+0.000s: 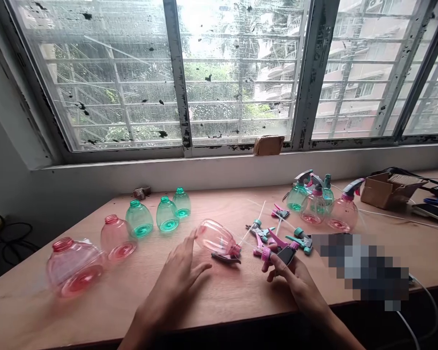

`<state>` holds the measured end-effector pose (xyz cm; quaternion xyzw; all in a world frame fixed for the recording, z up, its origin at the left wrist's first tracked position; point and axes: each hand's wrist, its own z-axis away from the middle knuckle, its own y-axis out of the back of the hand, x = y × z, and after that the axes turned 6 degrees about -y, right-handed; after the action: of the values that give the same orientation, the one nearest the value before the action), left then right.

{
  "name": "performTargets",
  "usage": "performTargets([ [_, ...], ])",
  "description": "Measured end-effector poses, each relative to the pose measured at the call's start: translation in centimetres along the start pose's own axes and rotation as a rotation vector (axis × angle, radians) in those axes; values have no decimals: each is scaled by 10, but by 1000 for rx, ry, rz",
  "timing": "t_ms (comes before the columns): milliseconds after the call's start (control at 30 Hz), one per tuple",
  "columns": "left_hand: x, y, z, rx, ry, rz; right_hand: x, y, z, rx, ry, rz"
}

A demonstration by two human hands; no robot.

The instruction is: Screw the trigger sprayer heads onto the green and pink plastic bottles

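Grimy sliding windows [237, 73] with dark-flecked glass stretch across the far side, above a wooden desk [226, 304]. Near its middle, a clear pink bottle [215, 236] lies on its side, its neck pointing right and toward the near edge, with a dark piece [227, 258] just below it. The left hand [180, 265] has its grip spread, thumb well away from the fingers, and its fingertips are at the bottle's base; whether they touch it I cannot tell. To the right, the right hand [297, 279] pinches a pink-and-grey spray head [286, 253] between thumb and fingers. More spray heads [305, 241] lie loose just beyond it. On the left stand two open pink bottles [75, 265] and, farther back, three green bottles [168, 215]. At far right, bottles fitted with sprayers [343, 211] stand beside a cardboard box [387, 190].
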<state>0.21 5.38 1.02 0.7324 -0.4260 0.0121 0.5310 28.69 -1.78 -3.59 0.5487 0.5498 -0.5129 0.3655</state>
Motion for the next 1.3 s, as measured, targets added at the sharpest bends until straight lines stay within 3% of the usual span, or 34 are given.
performTargets([
  [333,9,-20,2,-9,99,279,-2,3,-4,-29,-24,76],
  [533,19,-31,4,-39,34,496,-4,4,2,-121,-38,64],
  [633,22,-30,12,-53,86,573,2,5,4,-86,-55,-104],
  [767,19,-20,29,-9,279,726,4,8,3,23,-103,-355],
  [867,13,-11,37,11,318,803,2,10,-1,77,-95,-457],
  [1067,2,-9,33,87,344,861,1,11,-3,20,-119,-385],
  [1300,9,-9,35,88,303,887,2,11,2,49,-65,-326],
])
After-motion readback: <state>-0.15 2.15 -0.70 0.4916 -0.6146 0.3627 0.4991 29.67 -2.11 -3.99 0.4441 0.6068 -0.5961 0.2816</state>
